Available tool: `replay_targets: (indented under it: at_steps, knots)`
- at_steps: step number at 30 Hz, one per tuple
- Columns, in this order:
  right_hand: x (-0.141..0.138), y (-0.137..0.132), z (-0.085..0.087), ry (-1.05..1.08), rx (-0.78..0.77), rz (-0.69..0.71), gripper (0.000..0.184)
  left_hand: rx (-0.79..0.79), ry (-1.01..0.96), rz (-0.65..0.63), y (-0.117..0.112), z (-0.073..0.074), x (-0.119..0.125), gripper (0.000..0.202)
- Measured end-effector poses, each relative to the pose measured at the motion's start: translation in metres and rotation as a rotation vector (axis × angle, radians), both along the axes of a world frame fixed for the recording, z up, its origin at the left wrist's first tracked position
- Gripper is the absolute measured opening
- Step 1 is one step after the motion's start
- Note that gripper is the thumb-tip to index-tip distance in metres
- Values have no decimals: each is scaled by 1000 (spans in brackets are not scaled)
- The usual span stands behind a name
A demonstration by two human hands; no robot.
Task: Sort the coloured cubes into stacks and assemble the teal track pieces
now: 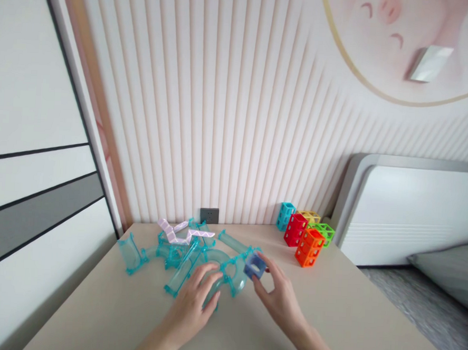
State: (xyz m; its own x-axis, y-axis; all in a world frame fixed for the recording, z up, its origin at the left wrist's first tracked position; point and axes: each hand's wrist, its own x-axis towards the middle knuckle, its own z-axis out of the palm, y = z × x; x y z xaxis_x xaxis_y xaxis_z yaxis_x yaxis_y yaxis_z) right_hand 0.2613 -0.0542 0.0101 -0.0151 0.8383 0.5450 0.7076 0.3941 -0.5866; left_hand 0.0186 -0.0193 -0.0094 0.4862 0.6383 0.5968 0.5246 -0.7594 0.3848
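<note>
A heap of clear teal marble-run tubes (181,253) lies on the beige table (352,319). My left hand (194,304) is curled over a curved teal tube piece (233,278) at the heap's near right end, fingers wrapped round it. My right hand (280,294) pinches a small blue cube block (255,266) between thumb and fingers, right beside that curved tube. A pink-and-white zigzag strip (177,232) rests on top of the tubes.
A cluster of hollow cube blocks, cyan (285,216), red (295,230), orange (309,246), green (324,232) and yellow (309,216), stands at the table's back right. A wall socket (209,215) sits behind the tubes. A bed headboard (414,212) is to the right.
</note>
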Motion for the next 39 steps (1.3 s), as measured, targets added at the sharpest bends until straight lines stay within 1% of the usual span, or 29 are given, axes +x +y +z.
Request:
replay_targets:
  at_steps: [3, 5, 7, 10, 13, 16, 19, 24, 27, 30, 32, 33, 34, 36, 39]
  knots:
    - [57, -9, -6, -31, 16, -283, 48, -38, 88, -1, -2, 4, -1, 37]
    - [96, -19, -12, -63, 0, -456, 51, -63, 144, -1, -4, 3, -1, 37]
    - [128, -29, -18, -72, -34, -590, 54, -84, 184, -11, -5, 1, -1, 38]
    - [157, -41, -26, -43, -118, -702, 62, -103, 221, -27, -5, -3, -1, 38]
    - [168, -44, -31, 44, -226, -759, 68, -112, 240, -36, -4, -4, -2, 36]
    - [169, -40, -32, 82, -267, -747, 70, -110, 234, -33, -5, -3, -3, 30]
    - [170, -37, -36, 59, -287, -706, 68, -108, 234, -20, -6, -2, -4, 26]
    - [178, -34, -49, 3, -309, -679, 67, -132, 249, -13, -7, 1, -6, 24]
    - [184, -32, -54, -34, -274, -669, 68, -157, 258, -19, -7, 2, -9, 23]
    - [182, -34, -54, -133, -158, -704, 68, -175, 264, -21, -7, 4, -12, 24]
    - [171, -36, -50, -211, -29, -716, 61, -181, 269, -26, -6, 5, -13, 25]
    - [162, -37, -48, -245, 38, -695, 55, -182, 270, -29, -6, 6, -14, 25]
    - [151, -38, -46, -278, 93, -642, 50, -182, 271, -31, -6, 7, -15, 25]
    - [121, -35, -40, -351, 157, -491, 40, -178, 272, -29, -6, 10, -16, 25]
    - [67, -16, -27, -433, 123, -263, 34, -174, 278, -21, -7, 11, -16, 24]
